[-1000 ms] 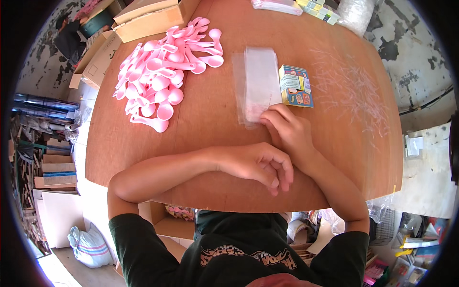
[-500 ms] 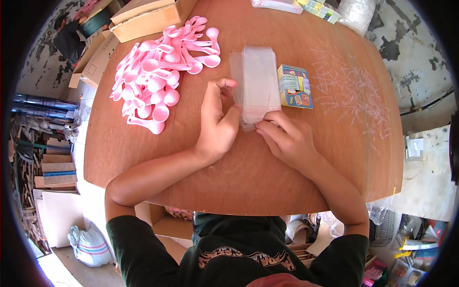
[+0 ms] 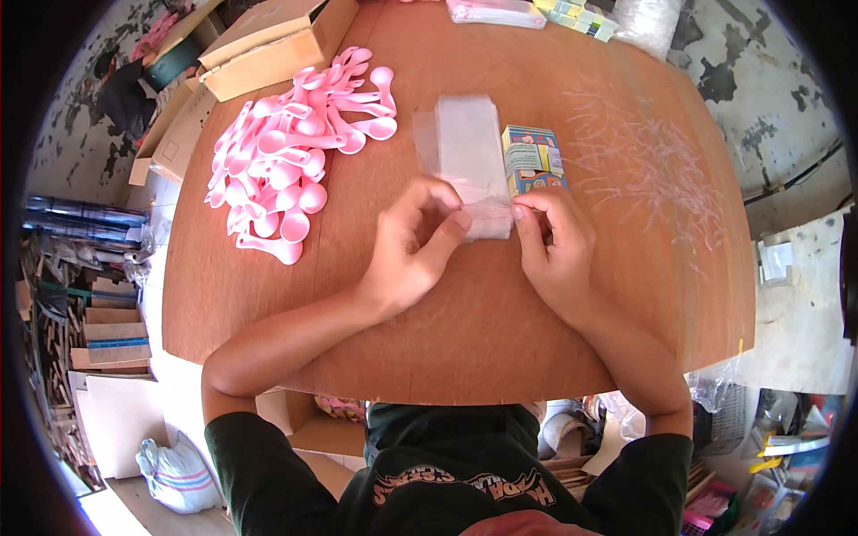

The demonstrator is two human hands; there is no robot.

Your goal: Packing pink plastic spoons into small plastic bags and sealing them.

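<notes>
Plastic sleeves [image 3: 467, 138], clear and narrow, lie stacked near the middle of the surface [image 3: 474, 335], long sides running roughly from far edge to near edge. Left hand [image 3: 402, 255] and right hand [image 3: 563, 250] stand at the near end of this stack, one to each side. Fingers of the left hand are brought together at the tips, apparently pinching thin film; those of the right appear likewise closed on film at the opposite side. Number of layers held cannot be told.

Beside the stack, toward the right edge, sits a banded bundle of printed cards [image 3: 534, 154], touched by neither hand so far as can be seen. Pink plastic spoons [image 3: 281, 152] are heaped toward the left edge, apart from the hands. Thin clear strips [image 3: 657, 174] are scattered toward the right edge.

Step in hand, in this inspector's judgement: separating or opening one sleeve at its near end. Next move calls for a light, even pinch on both sides, with the remaining sleeves left undisturbed.
</notes>
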